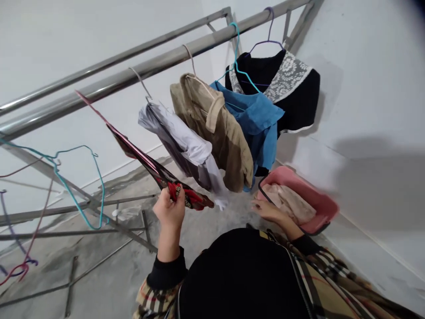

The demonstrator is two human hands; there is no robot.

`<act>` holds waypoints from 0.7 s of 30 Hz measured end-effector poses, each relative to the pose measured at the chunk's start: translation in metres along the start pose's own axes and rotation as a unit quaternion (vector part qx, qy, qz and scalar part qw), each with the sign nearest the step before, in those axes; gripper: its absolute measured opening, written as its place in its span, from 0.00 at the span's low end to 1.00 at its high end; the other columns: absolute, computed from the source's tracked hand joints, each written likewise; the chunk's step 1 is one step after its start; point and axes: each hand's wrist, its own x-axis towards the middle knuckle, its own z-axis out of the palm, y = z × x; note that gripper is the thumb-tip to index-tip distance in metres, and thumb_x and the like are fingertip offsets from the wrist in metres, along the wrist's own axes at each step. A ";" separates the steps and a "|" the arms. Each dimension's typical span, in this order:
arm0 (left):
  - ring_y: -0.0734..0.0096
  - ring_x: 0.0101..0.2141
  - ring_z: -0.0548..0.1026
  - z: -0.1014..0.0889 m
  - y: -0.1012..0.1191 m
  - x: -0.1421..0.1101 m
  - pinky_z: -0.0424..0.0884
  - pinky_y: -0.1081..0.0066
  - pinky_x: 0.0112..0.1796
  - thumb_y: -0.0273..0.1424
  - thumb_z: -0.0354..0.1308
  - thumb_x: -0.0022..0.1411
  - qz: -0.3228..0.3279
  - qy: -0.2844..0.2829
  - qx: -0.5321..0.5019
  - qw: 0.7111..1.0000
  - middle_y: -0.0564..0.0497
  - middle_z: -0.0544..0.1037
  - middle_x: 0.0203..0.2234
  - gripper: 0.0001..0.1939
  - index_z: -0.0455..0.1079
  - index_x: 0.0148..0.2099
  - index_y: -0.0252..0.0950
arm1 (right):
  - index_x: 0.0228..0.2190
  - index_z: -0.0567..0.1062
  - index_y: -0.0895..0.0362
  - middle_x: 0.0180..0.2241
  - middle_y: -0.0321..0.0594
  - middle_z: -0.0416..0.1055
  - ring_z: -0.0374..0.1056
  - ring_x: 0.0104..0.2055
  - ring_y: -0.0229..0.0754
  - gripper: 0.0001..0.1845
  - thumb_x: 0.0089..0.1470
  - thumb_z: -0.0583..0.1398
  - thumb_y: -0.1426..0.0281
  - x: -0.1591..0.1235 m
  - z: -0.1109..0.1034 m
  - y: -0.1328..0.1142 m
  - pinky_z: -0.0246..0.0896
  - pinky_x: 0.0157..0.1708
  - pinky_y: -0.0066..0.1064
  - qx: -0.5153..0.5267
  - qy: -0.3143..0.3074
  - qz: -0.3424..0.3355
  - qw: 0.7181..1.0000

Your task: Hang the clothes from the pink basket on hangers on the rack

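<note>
My left hand (pixel 171 209) is closed on the lower end of a dark red patterned garment (pixel 156 170). The garment hangs slanted on a pink hanger (pixel 93 108) from the steel rail (pixel 133 77). My right hand (pixel 268 210) reaches with loosely stretched fingers to the near rim of a pink laundry basket (pixel 323 206). It holds nothing and lies next to the beige clothes (pixel 288 200) in the basket. My plaid sleeves and black front fill the bottom of the view.
Further along the rail hang a grey-white shirt (pixel 187 144), a tan shirt (pixel 221 133), a blue garment (pixel 260 119) and a black top with a lace collar (pixel 300 95). An empty teal hanger (pixel 83 186) and other bare hangers dangle at left. White walls stand close behind and at right.
</note>
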 end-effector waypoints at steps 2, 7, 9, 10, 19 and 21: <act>0.77 0.20 0.65 -0.004 -0.009 -0.012 0.61 0.76 0.25 0.30 0.60 0.54 0.043 0.046 0.010 0.998 0.57 0.66 0.18 0.08 0.65 0.25 0.37 | 0.51 0.76 0.58 0.46 0.50 0.78 0.71 0.52 0.53 0.23 0.56 0.55 0.65 0.006 0.001 -0.007 0.61 0.55 0.42 -0.006 -0.016 -0.014 1.000; 0.75 0.23 0.66 -0.010 -0.032 -0.039 0.64 0.73 0.27 0.24 0.60 0.52 0.045 0.123 0.062 0.989 0.54 0.67 0.21 0.09 0.66 0.22 0.37 | 0.52 0.74 0.61 0.46 0.53 0.77 0.70 0.52 0.53 0.24 0.57 0.55 0.65 0.012 0.014 -0.013 0.60 0.56 0.42 -0.024 -0.058 -0.028 0.998; 0.74 0.23 0.67 -0.011 -0.038 -0.047 0.64 0.72 0.27 0.23 0.59 0.51 0.048 0.121 0.060 0.990 0.54 0.66 0.20 0.10 0.65 0.21 0.37 | 0.52 0.75 0.62 0.45 0.52 0.78 0.71 0.52 0.53 0.24 0.56 0.55 0.66 0.012 0.021 -0.014 0.61 0.55 0.42 -0.027 -0.071 -0.026 0.997; 0.74 0.23 0.66 -0.011 -0.039 -0.050 0.64 0.72 0.27 0.23 0.59 0.51 0.049 0.116 0.051 0.991 0.55 0.65 0.20 0.10 0.66 0.21 0.37 | 0.52 0.75 0.62 0.45 0.52 0.78 0.71 0.51 0.53 0.24 0.56 0.55 0.66 0.011 0.023 -0.015 0.61 0.54 0.42 -0.028 -0.076 -0.026 0.996; 0.71 0.25 0.69 0.023 -0.001 -0.084 0.65 0.72 0.26 0.19 0.51 0.47 -0.090 -0.275 -0.161 0.944 0.52 0.68 0.21 0.11 0.66 0.19 0.38 | 0.56 0.71 0.56 0.41 0.46 0.79 0.73 0.39 0.46 0.28 0.55 0.58 0.61 -0.002 0.028 -0.042 0.67 0.43 0.37 0.071 -0.092 -0.092 0.989; 0.71 0.25 0.70 0.033 0.012 -0.092 0.66 0.72 0.27 0.20 0.52 0.48 -0.083 -0.346 -0.228 0.906 0.52 0.69 0.21 0.11 0.66 0.19 0.38 | 0.57 0.69 0.54 0.42 0.44 0.78 0.73 0.40 0.45 0.31 0.53 0.61 0.59 -0.005 0.031 -0.050 0.67 0.43 0.36 0.126 -0.100 -0.118 0.980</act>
